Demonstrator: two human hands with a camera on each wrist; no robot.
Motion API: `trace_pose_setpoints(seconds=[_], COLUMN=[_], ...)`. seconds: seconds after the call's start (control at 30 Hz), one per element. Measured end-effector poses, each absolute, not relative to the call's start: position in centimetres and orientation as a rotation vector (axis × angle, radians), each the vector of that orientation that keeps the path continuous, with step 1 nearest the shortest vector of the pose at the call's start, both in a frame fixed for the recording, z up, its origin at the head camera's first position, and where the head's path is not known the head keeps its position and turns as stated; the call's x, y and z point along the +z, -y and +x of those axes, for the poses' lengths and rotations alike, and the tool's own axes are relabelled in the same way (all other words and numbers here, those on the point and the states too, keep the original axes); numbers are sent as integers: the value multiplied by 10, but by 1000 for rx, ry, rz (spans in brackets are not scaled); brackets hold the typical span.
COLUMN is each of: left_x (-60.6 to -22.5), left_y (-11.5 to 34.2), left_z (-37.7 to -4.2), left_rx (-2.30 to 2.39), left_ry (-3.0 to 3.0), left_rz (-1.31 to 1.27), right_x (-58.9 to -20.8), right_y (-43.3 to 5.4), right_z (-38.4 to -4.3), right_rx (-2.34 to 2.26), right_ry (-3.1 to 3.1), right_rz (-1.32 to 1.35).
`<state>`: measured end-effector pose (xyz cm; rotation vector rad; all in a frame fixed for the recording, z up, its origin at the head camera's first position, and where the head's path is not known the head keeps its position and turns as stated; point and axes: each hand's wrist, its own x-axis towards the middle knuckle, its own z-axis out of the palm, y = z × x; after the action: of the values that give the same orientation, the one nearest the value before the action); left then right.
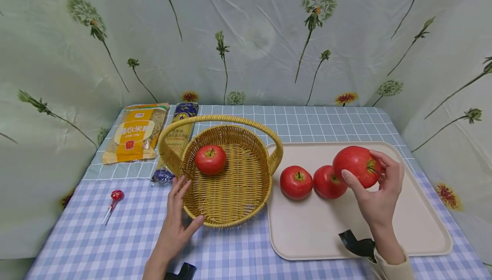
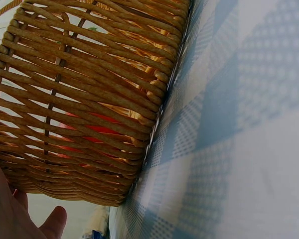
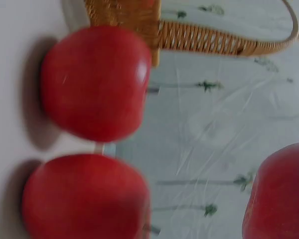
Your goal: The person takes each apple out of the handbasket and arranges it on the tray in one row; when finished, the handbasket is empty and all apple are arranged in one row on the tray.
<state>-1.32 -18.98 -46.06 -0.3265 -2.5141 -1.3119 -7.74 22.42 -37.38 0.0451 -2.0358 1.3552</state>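
Note:
In the head view my right hand [image 1: 382, 194] grips a red apple [image 1: 355, 165] between thumb and fingers, held up over the beige tray [image 1: 303, 239]. Two more apples, one at the left [image 1: 296, 182] and one partly behind the held apple [image 1: 328, 182], sit side by side on the tray. A wicker basket [image 1: 226, 224] with a tall handle stands to the left, one apple [image 1: 210, 159] inside it. My left hand [image 1: 174, 224] touches the basket's near left rim, its fingers spread. Woven basket wall [image 2: 84, 94] fills much of the left wrist view.
Behind the basket's left side lie a yellow food bag [image 1: 134, 135] and a long pasta packet [image 1: 180, 137]. A red lollipop [image 1: 115, 199] rests on the checked cloth [image 1: 88, 246] at the left. A dandelion-print curtain [image 1: 261, 36] hangs behind the table.

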Motion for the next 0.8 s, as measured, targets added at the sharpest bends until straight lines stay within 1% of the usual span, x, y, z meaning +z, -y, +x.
trace_pose_setpoints(seconds=[0.4, 0.47, 0.7, 0.8], left_x=[-459, -459, -459, -459], left_y=[190, 190, 189, 189], left_z=[-14, -14, -13, -13], left_rx=[-1320, -1319, -1313, -1315], left_ry=[2510, 2509, 2509, 2508], left_rz=[-325, -324, -321, -321], right_x=[-398, -408, -465, -474], right_y=[-257, -266, -312, -320], right_z=[-91, -95, -121, -123], right_rx=[1253, 1241, 1143, 1134], right_ry=[2116, 2141, 2263, 2307], right_rz=[-150, -164, -253, -316])
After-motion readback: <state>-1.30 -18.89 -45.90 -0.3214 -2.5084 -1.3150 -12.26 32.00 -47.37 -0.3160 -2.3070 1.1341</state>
